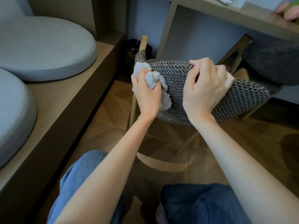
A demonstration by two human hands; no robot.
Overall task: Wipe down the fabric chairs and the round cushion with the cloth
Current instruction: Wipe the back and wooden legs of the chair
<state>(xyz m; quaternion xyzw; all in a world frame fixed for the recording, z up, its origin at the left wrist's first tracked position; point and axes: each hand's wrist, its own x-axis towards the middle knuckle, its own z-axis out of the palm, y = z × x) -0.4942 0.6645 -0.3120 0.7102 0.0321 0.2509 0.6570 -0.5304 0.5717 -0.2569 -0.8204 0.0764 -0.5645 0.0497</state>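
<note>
Fluffy pale-blue cloth (pixel 155 78) bunched in my left hand (pixel 146 92), pressed against the dark woven fabric chair (pixel 239 97) back; my right hand (pixel 205 88) curls over its top edge. Round grey cushion (pixel 43 47) sits on the wooden bench (pixel 64 97) edge.

Chairs: you have two, the near chair (pixel 210 94) at centre and the far chair (pixel 275 65) at the right.
Cushions: two round ones on your left, the far cushion (pixel 45 46) and the near cushion (pixel 13 113) (the frame edge cuts this one off).
Cloths: one grey cloth (pixel 153 78), left of centre.
Hands: two of yours, left hand (pixel 146 96) and right hand (pixel 205 88).
Bins: one dark bin (pixel 134 47), far, behind the near chair.
Desks: one desk (pixel 226 12), far right.
Knees: two in jeans, left knee (pixel 84 172) and right knee (pixel 194 199), nearest you.
</note>
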